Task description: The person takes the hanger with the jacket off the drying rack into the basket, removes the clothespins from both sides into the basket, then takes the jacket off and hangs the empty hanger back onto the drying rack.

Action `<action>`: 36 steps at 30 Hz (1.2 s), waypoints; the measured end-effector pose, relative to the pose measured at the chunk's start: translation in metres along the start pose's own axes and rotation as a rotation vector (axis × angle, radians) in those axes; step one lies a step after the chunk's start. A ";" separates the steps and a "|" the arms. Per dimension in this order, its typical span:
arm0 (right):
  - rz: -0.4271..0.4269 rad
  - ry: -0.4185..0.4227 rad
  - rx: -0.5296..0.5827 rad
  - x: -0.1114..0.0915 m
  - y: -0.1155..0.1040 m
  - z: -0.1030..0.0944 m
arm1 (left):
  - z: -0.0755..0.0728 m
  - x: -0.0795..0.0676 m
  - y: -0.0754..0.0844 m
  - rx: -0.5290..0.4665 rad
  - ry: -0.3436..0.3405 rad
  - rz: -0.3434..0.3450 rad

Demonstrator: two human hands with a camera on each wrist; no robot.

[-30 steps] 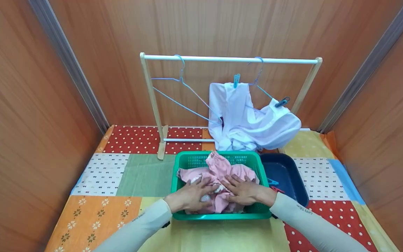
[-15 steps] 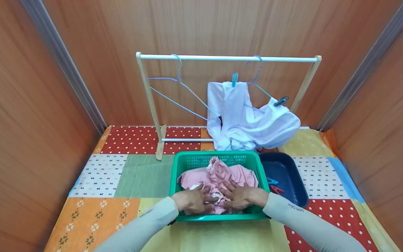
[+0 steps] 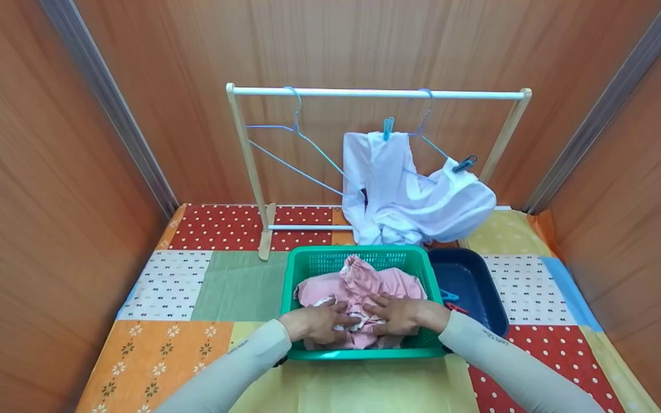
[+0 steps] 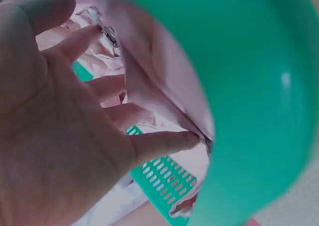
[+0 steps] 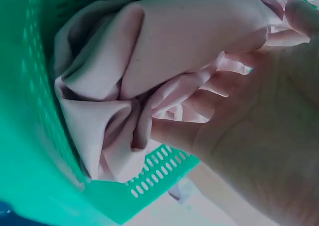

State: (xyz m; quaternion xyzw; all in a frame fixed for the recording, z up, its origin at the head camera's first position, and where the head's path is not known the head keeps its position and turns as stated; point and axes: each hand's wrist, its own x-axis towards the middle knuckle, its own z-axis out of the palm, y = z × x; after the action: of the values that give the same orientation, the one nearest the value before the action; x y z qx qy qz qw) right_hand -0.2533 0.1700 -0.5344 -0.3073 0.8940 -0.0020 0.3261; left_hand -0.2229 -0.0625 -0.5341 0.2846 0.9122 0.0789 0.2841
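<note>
A crumpled pink garment [image 3: 391, 282] with white trim fills much of the green plastic basket [image 3: 359, 355] in the head view. My left hand [image 3: 318, 322] rests on its near left part, fingers spread toward the middle. Opposite it, my right hand [image 3: 404, 315] lies on the near right part, fingers also extended. The left wrist view has the palm [image 4: 55, 106] beside pink cloth [image 4: 164, 66], fingers long and apart. In the right wrist view, folds of the garment [image 5: 194, 36] bulge against the basket's slotted wall [image 5: 35, 136], and some fingertips are hidden in cloth.
Behind the basket stands a wooden rack with a white rail [image 3: 359, 93]. It carries a bare blue hanger [image 3: 325, 155] and a white garment [image 3: 391, 183] held by a blue clip [image 3: 388, 129] and a dark clip [image 3: 465, 163]. A navy tray [image 3: 474, 287] with clothespins [image 3: 450, 296] sits right of the basket.
Both hands have shifted slightly toward the basket's near side on the pink garment. The raised tuft of cloth in the middle sits a little lower and the heap looks flatter.
</note>
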 end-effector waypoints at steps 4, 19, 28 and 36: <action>-0.032 0.067 0.029 -0.009 0.005 -0.006 | -0.004 -0.007 -0.005 -0.049 0.096 0.014; -0.164 0.282 0.257 -0.044 0.031 -0.027 | -0.009 -0.044 -0.027 -0.276 0.679 0.020; -0.155 0.470 0.351 -0.062 0.041 -0.038 | 0.012 -0.061 -0.050 -0.581 0.849 -0.108; -0.186 0.689 0.278 -0.075 0.049 -0.050 | 0.036 -0.064 -0.061 -0.814 0.773 -0.176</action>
State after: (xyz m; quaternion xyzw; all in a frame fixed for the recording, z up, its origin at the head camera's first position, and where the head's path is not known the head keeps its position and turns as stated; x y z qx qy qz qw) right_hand -0.2648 0.2411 -0.4616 -0.3212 0.9108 -0.2557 0.0435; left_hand -0.1881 -0.1498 -0.5522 0.0254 0.8662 0.4986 0.0217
